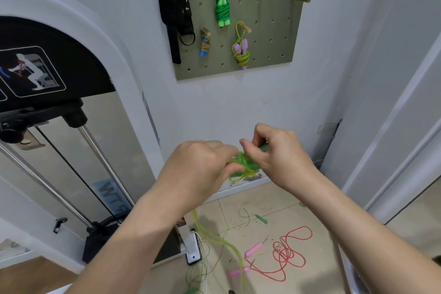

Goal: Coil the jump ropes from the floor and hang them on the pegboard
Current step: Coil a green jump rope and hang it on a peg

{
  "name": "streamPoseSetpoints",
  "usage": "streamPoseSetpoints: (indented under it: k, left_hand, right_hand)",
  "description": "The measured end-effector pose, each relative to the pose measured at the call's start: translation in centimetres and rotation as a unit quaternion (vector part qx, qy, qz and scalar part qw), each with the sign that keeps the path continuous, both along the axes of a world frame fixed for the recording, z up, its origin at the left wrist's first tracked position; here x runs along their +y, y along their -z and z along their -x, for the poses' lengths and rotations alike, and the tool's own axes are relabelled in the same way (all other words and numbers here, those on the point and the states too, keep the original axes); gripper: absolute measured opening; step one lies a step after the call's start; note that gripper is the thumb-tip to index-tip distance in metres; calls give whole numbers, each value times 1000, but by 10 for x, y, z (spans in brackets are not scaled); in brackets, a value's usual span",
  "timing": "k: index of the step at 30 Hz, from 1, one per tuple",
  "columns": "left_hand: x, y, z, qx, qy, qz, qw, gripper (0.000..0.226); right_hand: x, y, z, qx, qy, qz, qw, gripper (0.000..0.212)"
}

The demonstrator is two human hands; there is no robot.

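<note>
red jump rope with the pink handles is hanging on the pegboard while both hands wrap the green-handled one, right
Not quite. The head view shows the red jump rope with pink handles lying loose on the floor, not hanging on the pegboard. The left hand and right hand do wrap the green-handled jump rope.

pegboard (274, 31) on wall above hands (238, 162); loose ropes (286, 253) on floor below.

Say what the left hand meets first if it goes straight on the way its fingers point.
The left hand points rightward and grips the half-coiled green rope; straight beyond, probably the right hand, gripping the same bundle.
</note>
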State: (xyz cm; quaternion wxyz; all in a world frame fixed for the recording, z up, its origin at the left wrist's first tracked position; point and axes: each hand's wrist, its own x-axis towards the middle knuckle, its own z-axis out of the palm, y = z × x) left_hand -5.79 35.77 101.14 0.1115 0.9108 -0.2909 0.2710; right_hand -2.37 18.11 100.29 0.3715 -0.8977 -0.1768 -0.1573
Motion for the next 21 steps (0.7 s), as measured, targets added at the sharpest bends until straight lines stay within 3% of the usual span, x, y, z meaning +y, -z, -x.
streamPoseSetpoints:
  k: [2,5,10,13,16,21]
  left_hand:
    - [3,0,-2,-8,23,29,999,30]
    - [3,0,-2,54,59,127,989,20]
    - [-7,-3,0,161,90,244,952,8]
    - [-7,-8,3,262,94,327,903,20]
    - [-8,-10,2,293,133,386,864,19]
    - [-8,-8,-4,327,170,461,808,61]
  right_hand:
    - [-2,-6,1,4,-41,-11,999,37]
    - [-8,-14,2,23,-92,-64,993,40]
    - [-11,-25,10,31,-158,-59,985,43]
    - [-10,-35,17,23,-177,-21,984,43]
    - [-7,-46,23,11,-197,-3,980,40]
    - [-4,-56,29,145,-245,-143,948,38]
